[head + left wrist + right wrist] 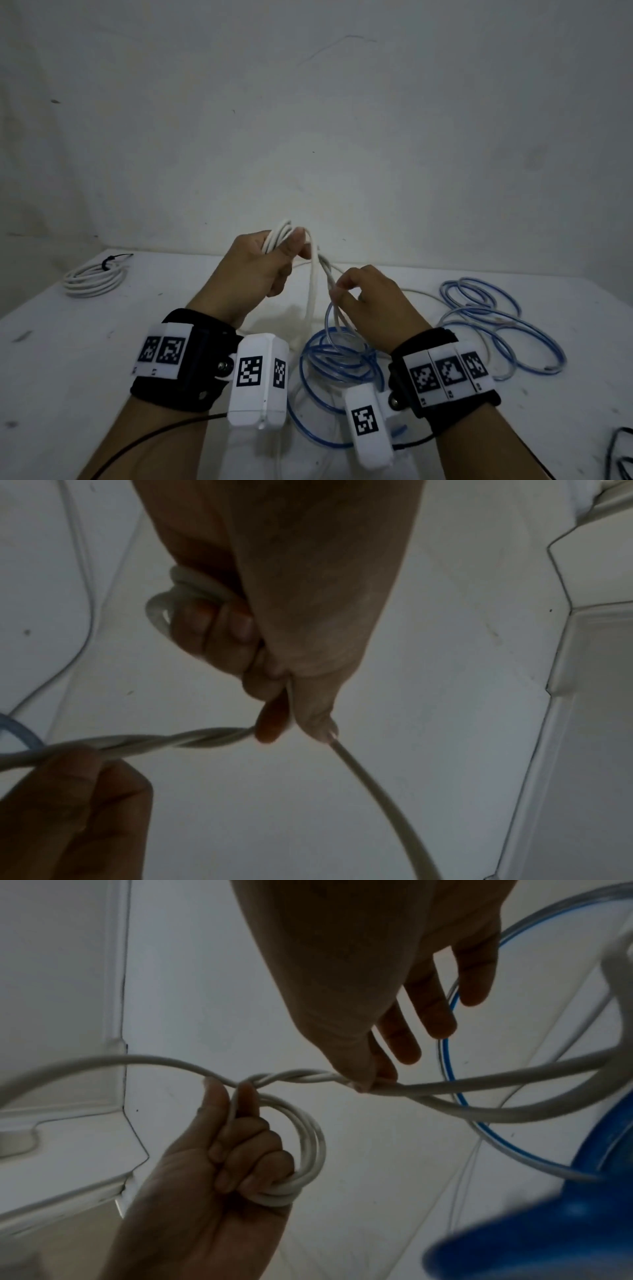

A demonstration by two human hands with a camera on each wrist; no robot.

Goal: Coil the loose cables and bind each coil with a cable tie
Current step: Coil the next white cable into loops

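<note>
My left hand point(274, 260) is raised above the table and grips a small coil of white cable point(279, 234), its fingers curled round the loops point(304, 1148). A twisted stretch of the same white cable point(178, 739) runs from that hand to my right hand point(346, 291), which pinches it between thumb and forefinger point(363, 1080) while the other fingers stay spread. A loose strand point(312, 294) hangs down from the left hand to the table.
A finished white coil bound with a black tie point(94, 279) lies at the table's far left. Loose blue cable loops point(339, 363) lie under my wrists and more blue loops point(493, 318) spread to the right. A dark cable point(621, 455) shows at the right edge.
</note>
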